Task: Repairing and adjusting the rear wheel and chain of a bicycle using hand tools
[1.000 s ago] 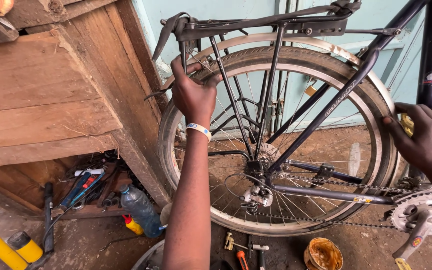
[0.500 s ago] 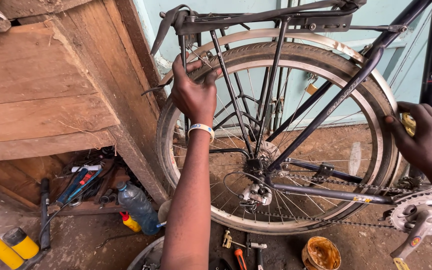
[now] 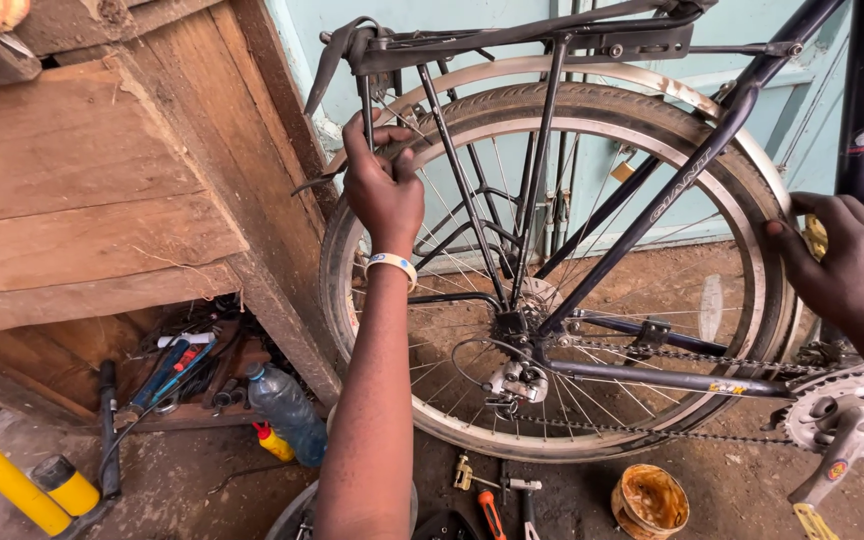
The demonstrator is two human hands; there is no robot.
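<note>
The rear wheel (image 3: 552,270) of the bicycle fills the middle of the view, tyre up, hub and chain (image 3: 652,352) low at centre, with a pale mudguard (image 3: 592,72) arcing over the top and a black rear rack (image 3: 512,40) sitting above that. The left hand (image 3: 384,190) is up at the back edge of the wheel, its grip wrapped around the tail end of the mudguard where a rack strut comes down, fingers curled closed on it, a pale wristband (image 3: 392,264) just below on the forearm. Over on the other side, the right hand (image 3: 847,260) lies flat against the front edge of the tyre and mudguard, fingers spread and pressing, closed around nothing; something yellow shows just beside it, too little to tell what. Below that hand, the chainring and crank (image 3: 837,420) with a pedal hanging down. On the dirt floor under the wheel: a round tin of brown grease (image 3: 650,500), a few small hand tools (image 3: 497,500) with an orange handle among them. To the left, a clear plastic bottle (image 3: 287,410), a small yellow and red bottle (image 3: 272,440), a yellow pump (image 3: 12,480), and a rough wooden bench (image 3: 92,200) with tools tucked on the shelf beneath.
</note>
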